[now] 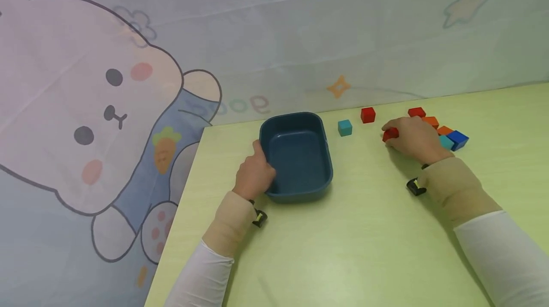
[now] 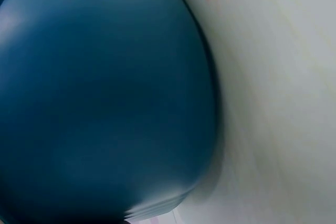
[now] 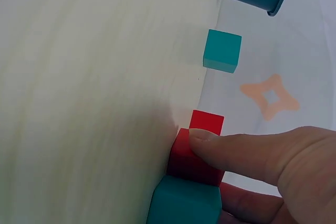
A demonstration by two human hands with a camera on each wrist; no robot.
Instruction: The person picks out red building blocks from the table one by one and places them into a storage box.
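Observation:
At the left side of a dark blue plastic tray (image 1: 297, 197), my left hand (image 1: 254, 173) holds the wall, its index finger stretched along the outside. The tray's wall (image 2: 105, 87) fills much of the left wrist view, where that hand is hidden. My right hand (image 1: 413, 139) pinches a red block (image 1: 390, 134) between thumb and fingers. In the right wrist view the thumb presses on this red block (image 3: 191, 158), and a teal block (image 3: 184, 200) sits right up against it. Another red block (image 1: 368, 115) and a teal cube (image 1: 345, 127) stand between hand and tray.
Right beside and behind the right hand lie a red block (image 1: 416, 112), orange blocks (image 1: 431, 121), a teal block (image 1: 446, 142) and a blue block (image 1: 458, 140). A printed cloth (image 1: 300, 35) hangs along the back edge of the pale table (image 1: 343, 250).

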